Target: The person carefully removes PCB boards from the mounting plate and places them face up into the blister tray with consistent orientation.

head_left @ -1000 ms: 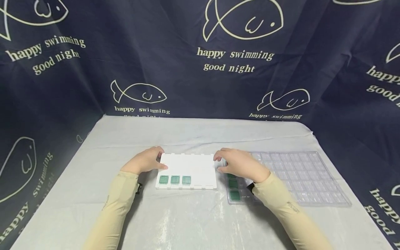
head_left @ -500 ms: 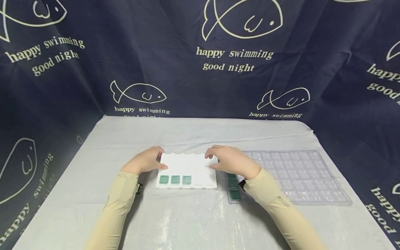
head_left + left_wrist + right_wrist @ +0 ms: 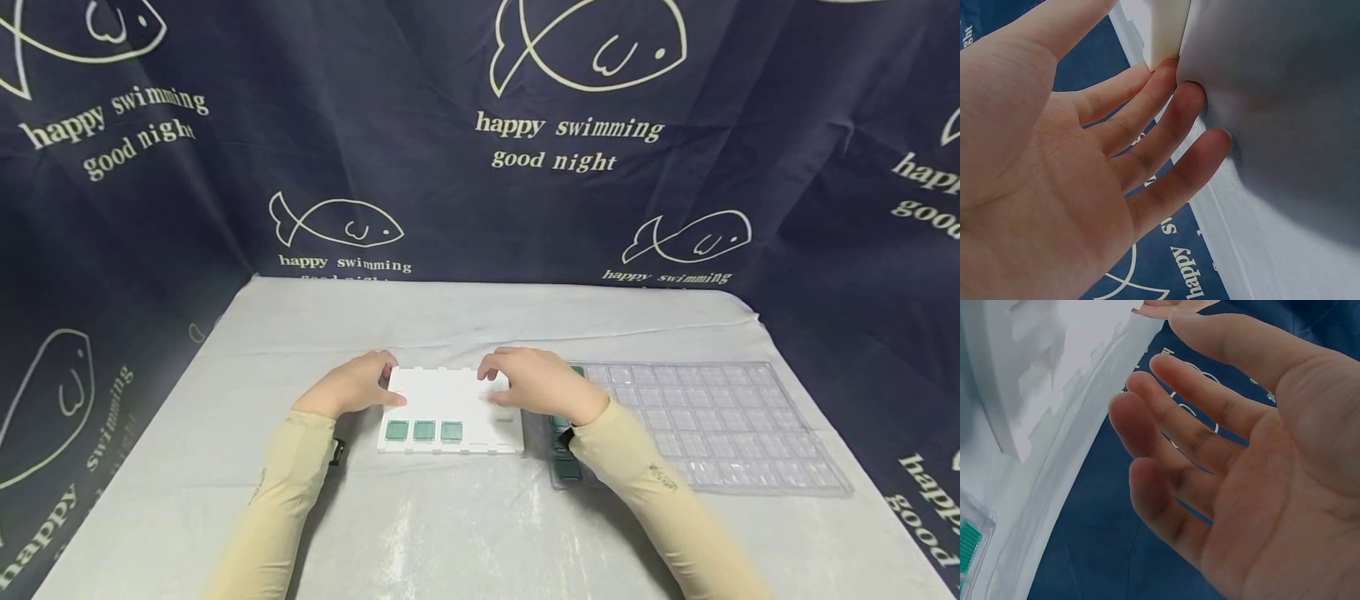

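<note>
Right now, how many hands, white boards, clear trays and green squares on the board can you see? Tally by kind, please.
Hands: 2 (left hand, right hand)
White board: 1
Clear tray: 1
Green squares on the board: 3
Total: 7

we read "happy swimming" over "good night" in pale letters (image 3: 570,127) on the dark blue cloth (image 3: 420,92), repeated beneath outlined fish (image 3: 588,50), lower "good night" lines partly hidden at the back edge of the table (image 3: 480,312), small print (image 3: 663,477) on the right sleeve (image 3: 630,446) too blurred for us

Room between sleeves (image 3: 288,492), plastic tray (image 3: 708,421) obstructing right
</note>
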Demonstrator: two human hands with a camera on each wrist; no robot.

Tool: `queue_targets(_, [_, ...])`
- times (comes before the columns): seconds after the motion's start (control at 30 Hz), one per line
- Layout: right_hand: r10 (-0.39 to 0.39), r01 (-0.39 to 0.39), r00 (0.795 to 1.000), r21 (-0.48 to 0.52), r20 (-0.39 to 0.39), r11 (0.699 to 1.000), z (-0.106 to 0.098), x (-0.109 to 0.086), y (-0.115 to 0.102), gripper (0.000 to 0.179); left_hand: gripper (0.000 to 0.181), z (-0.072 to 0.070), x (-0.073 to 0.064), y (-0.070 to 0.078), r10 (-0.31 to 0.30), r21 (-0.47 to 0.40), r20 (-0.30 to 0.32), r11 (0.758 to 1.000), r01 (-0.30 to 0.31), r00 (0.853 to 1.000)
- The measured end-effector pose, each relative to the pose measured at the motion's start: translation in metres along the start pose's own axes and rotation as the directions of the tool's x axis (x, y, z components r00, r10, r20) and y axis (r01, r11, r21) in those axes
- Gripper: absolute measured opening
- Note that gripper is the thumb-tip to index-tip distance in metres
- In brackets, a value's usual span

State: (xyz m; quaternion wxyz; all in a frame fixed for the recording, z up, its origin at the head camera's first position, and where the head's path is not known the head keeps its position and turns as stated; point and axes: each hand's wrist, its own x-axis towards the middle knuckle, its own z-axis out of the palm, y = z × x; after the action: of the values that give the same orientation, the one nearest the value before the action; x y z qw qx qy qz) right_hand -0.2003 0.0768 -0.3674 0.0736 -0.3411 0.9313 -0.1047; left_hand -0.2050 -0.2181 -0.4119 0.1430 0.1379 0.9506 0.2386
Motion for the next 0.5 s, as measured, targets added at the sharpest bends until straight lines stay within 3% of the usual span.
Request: queue_targets(0.5, [-0.003,0.003,1.0,-0.008,-0.012,1.0,0.0031,0.0039,-0.0033,0.027,0.047,0.0002,-0.0007,0.0001,-0.002,-0.004,-0.007,1.0,0.002,1.0])
